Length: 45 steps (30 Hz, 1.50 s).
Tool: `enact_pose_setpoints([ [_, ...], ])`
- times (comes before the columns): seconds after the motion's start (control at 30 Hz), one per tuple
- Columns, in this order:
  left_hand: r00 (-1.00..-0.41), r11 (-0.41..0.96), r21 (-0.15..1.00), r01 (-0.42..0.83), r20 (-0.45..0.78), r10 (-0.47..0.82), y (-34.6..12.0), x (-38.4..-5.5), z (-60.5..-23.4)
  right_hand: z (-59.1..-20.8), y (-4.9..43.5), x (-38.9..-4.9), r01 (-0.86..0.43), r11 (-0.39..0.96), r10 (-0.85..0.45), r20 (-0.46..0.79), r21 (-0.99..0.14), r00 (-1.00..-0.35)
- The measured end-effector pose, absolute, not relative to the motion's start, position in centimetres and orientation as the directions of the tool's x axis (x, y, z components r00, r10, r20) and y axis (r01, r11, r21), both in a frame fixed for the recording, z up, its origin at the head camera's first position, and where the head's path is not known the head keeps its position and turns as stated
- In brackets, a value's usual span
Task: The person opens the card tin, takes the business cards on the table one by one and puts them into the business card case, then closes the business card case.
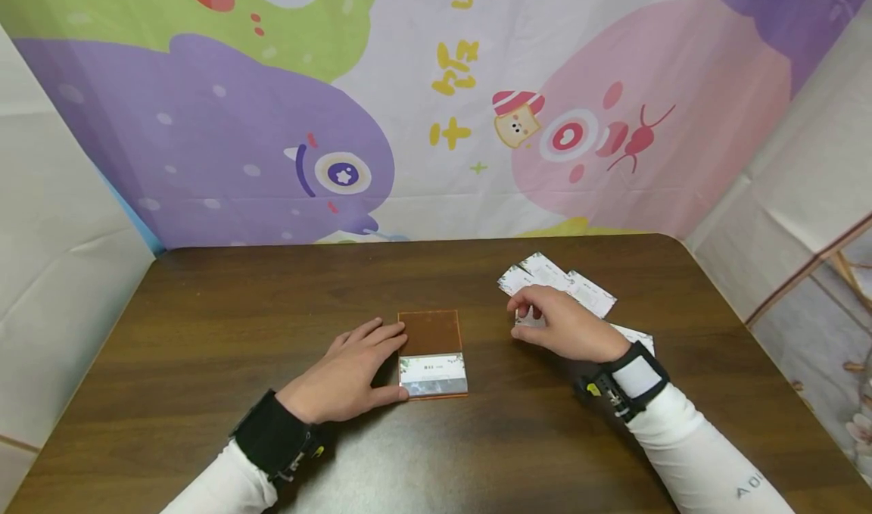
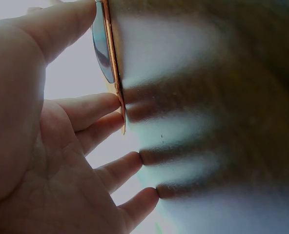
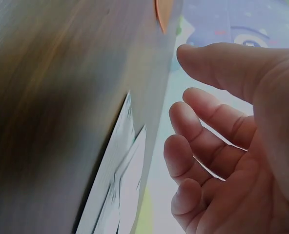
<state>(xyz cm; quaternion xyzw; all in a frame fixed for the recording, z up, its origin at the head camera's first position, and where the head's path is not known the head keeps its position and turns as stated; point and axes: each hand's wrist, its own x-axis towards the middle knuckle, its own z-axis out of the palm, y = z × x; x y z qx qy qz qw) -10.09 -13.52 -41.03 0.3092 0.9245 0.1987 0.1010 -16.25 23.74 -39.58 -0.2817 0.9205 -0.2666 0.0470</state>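
A thin amber-brown rectangular sheet lies on the table in the head view. On its near half is a white printed card with a grey-blue band. My left hand rests along the left side of the sheet, fingers spread, its thumb at the card's lower left corner. The left wrist view shows fingertips against the sheet's orange edge. To the right, my right hand hovers over several white cards, loosely curled. Nothing shows between its thumb and fingers in the right wrist view, where the cards lie beside it.
The dark wooden table ends at a cartoon-printed cloth behind. Pale cloth walls stand on both sides. Both wrists wear black straps with small devices.
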Motion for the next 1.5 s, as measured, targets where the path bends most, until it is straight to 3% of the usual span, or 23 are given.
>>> enact_pose_setpoints([
  [0.37,-0.788,0.729,0.433,0.529,-0.067,0.612,-13.5,-10.0,-41.1,-39.5,28.0,-15.8,-0.451,0.753,-0.475,0.077,-0.479,-0.876],
  [1.03,-0.79,0.733,0.427,0.53,-0.067,0.61,-13.5,-10.2,-41.1,-39.3,35.9,-13.9,-0.286,0.894,-0.329,-0.073,-0.345,-0.942],
  [1.5,-0.788,0.733,0.424,0.531,-0.069,0.611,-13.4,-10.1,-41.0,-39.7,38.8,-13.5,-0.313,0.885,-0.365,-0.097,-0.344,-0.926],
])
